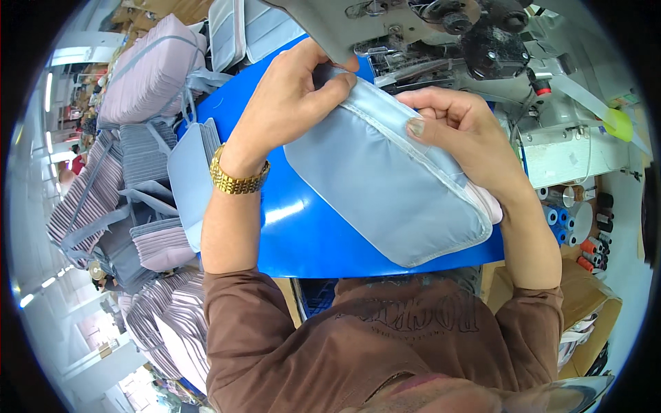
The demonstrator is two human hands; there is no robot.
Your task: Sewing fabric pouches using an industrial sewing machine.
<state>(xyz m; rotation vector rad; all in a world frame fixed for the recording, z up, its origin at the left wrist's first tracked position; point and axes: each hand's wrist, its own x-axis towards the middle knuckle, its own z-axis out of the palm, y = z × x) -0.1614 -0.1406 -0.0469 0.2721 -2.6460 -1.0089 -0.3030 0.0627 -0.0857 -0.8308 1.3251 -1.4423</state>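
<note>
A flat grey-blue fabric panel (pixel 372 199) with rounded corners and a piped, stitched edge is held tilted above the blue tabletop (pixel 296 241). A paler strip of cloth (pixel 406 120) runs along its far edge, and a bit of pink shows at the right end. My left hand (pixel 292 103) pinches the upper left corner, just below the sewing machine head (pixel 454 38). Farther along the same edge, my right hand (pixel 465 131) grips the strip between thumb and fingers. The left fingertips are partly hidden behind the cloth.
Grey panels (pixel 193 172) lean at the table's left edge. Beyond them are tied bundles of pink (pixel 151 76) and grey pieces (pixel 144 151). Thread spools (pixel 561 220) stand on the right, above a cardboard box (pixel 592 296). More fabric pieces (pixel 265 27) lie behind the table.
</note>
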